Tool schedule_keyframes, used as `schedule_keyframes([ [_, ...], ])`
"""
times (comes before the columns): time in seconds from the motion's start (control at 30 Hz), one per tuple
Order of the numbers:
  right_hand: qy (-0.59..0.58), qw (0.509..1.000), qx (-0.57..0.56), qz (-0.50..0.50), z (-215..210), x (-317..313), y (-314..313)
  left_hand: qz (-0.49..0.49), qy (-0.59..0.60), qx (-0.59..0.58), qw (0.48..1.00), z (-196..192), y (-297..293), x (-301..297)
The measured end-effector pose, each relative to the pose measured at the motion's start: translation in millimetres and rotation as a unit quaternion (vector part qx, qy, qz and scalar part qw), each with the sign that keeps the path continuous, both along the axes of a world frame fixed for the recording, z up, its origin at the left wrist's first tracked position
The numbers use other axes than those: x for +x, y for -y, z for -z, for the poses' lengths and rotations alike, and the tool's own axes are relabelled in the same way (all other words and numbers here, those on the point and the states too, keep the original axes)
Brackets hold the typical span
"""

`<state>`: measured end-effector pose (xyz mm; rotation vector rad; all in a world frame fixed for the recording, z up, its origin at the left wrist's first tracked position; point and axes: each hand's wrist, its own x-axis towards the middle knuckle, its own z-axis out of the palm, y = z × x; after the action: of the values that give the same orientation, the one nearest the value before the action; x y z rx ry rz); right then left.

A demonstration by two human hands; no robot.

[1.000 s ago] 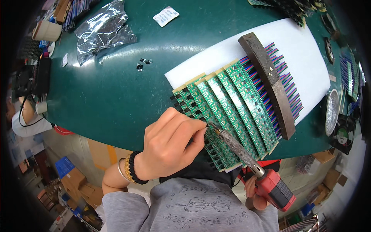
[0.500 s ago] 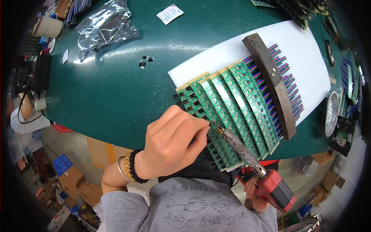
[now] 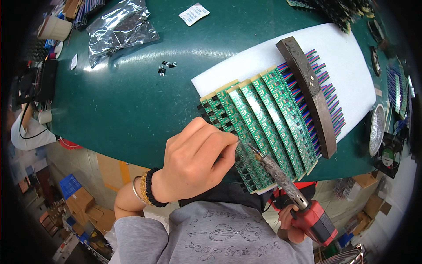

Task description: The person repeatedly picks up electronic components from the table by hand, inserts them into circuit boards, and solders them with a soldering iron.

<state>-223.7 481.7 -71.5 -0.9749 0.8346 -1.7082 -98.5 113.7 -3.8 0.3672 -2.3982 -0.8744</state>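
Note:
Several green circuit boards (image 3: 281,103) lie overlapped like shingles, with small black components (image 3: 218,107) along the leftmost ones. Over that left part my left hand (image 3: 198,160) is closed in a pinch. Whatever sits between its fingertips is too small and hidden to make out. My right hand (image 3: 290,224) grips the red handle of a soldering iron (image 3: 277,171). The iron's tip points up and left over the boards, a short way right of my left fingertips. A faint wisp of smoke seems to hang between them.
A dark metal bar (image 3: 307,92) lies across the coloured wires (image 3: 334,110) on a white foam sheet (image 3: 351,57). Loose black components (image 3: 162,69), a clear plastic bag (image 3: 121,33) and a paper packet (image 3: 194,14) rest on the green table. A round metal dish (image 3: 376,130) and small fan (image 3: 390,154) stand right.
The soldering iron's tip has drawn back to the right and slightly down, away from my left fingertips. My left hand has barely shifted, still pinched.

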Motion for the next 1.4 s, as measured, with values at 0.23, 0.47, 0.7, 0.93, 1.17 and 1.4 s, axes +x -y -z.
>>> schedule_keyframes([
  [0.23, -0.01, 0.972, 0.13, 0.194, -13, 42, -12, -0.002, 0.0, -0.001, 1.0, -1, 0, -1],
  [0.47, 0.016, 0.976, 0.103, 0.192, -10, 34, 1, -0.001, -0.002, -0.008, 1.0, 0, 0, 0],
  [0.7, -0.028, 0.972, 0.079, 0.219, 1, 36, 8, 0.008, -0.017, -0.015, 1.0, -3, 2, 1],
  [0.93, -0.053, 0.932, 0.16, 0.319, -25, 39, 35, -0.159, 0.06, -0.23, 0.958, -8, 75, 17],
  [1.17, -0.069, 0.923, 0.182, 0.333, -42, 42, 58, -0.089, 0.093, -0.301, 0.945, 8, 104, 5],
  [1.4, -0.064, 0.926, 0.185, 0.322, -43, 39, 62, -0.075, 0.078, -0.307, 0.946, -3, 103, 2],
])
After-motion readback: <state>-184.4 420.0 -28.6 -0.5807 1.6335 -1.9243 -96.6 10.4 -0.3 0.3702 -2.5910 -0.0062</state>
